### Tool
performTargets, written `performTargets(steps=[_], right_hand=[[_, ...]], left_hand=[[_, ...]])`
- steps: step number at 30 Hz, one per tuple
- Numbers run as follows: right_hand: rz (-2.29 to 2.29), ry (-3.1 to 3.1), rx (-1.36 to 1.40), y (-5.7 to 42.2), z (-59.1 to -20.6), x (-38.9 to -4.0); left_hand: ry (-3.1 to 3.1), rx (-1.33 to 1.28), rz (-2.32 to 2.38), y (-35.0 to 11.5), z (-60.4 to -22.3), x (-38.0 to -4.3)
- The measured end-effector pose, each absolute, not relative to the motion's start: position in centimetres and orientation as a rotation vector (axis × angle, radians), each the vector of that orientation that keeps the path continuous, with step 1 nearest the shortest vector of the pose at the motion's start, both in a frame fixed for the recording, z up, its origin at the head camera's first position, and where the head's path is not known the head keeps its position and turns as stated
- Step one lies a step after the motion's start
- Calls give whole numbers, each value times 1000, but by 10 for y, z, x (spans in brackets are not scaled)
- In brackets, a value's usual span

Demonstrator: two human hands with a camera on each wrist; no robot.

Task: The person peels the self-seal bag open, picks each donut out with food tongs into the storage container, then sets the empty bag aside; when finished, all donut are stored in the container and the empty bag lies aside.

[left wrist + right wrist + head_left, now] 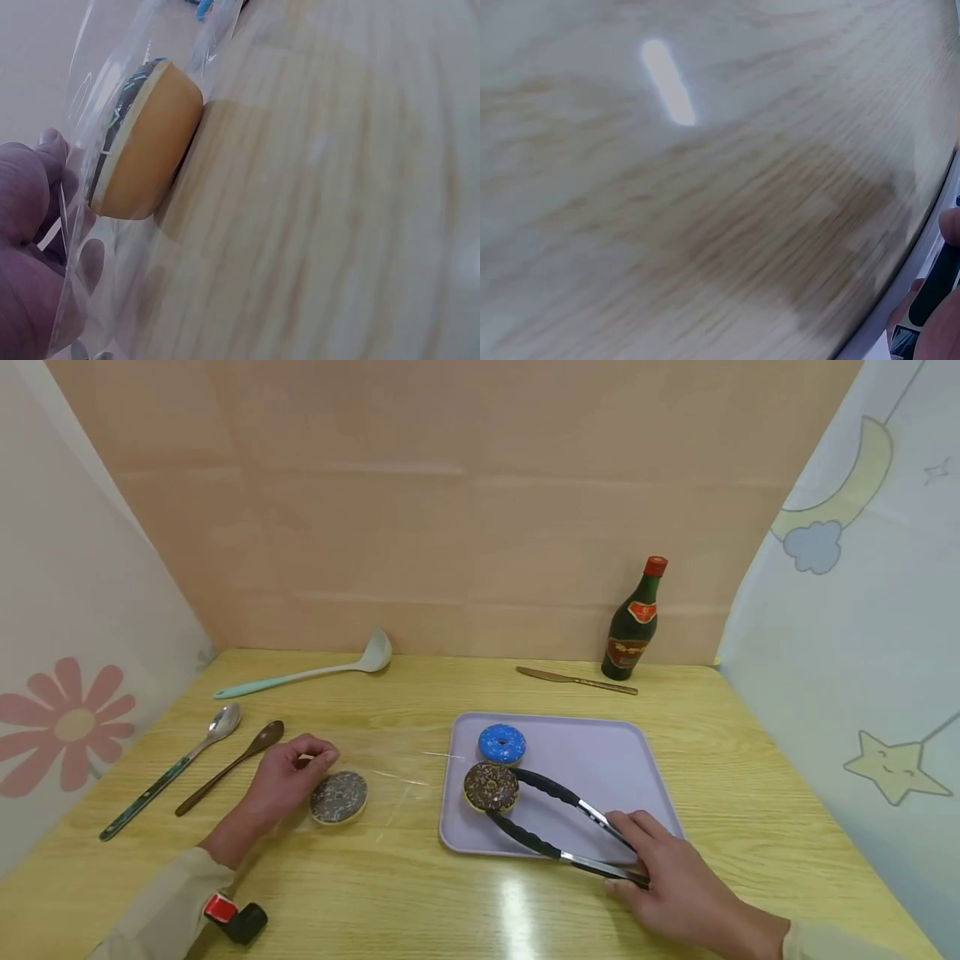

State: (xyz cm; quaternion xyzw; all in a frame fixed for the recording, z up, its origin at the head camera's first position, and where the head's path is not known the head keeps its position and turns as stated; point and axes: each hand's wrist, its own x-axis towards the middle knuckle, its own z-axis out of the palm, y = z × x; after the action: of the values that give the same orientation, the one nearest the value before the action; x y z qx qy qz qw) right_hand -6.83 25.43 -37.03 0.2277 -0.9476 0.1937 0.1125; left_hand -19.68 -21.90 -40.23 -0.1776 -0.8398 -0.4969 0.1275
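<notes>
My left hand (pixel 288 772) pinches the edge of a clear plastic bag (pixel 401 789) lying on the table. Inside the bag is a chocolate doughnut with sprinkles (pixel 339 797); the left wrist view shows its tan side (pixel 154 142) close to my fingers. My right hand (pixel 675 872) grips a pair of tongs (pixel 536 843) by their metal-and-black end. The black arms of the tongs reach over the lilac tray (pixel 630 777), with a second chocolate doughnut (pixel 491 787) between their tips. Just behind that one sits a blue doughnut (pixel 501 743) on the tray.
Left of the bag lie a brown wooden spoon (pixel 232 768) and a green-handled metal spoon (pixel 172 777). Toward the back are a ladle (pixel 315 671), a table knife (pixel 576 680) and an upright dark bottle (pixel 632 627). Printed cloth walls close in both sides.
</notes>
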Motion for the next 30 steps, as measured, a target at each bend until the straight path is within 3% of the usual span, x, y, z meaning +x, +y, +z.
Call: performTargets(steps=[12,30], right_hand=[[506,-2710,596,292,-373,-60],[409,-2790,426,317,-370,-87]], left_hand=[[-2424,-535,-1454,-223,-404,-197],[-2376,-568,-1469,-208,-388,-187]])
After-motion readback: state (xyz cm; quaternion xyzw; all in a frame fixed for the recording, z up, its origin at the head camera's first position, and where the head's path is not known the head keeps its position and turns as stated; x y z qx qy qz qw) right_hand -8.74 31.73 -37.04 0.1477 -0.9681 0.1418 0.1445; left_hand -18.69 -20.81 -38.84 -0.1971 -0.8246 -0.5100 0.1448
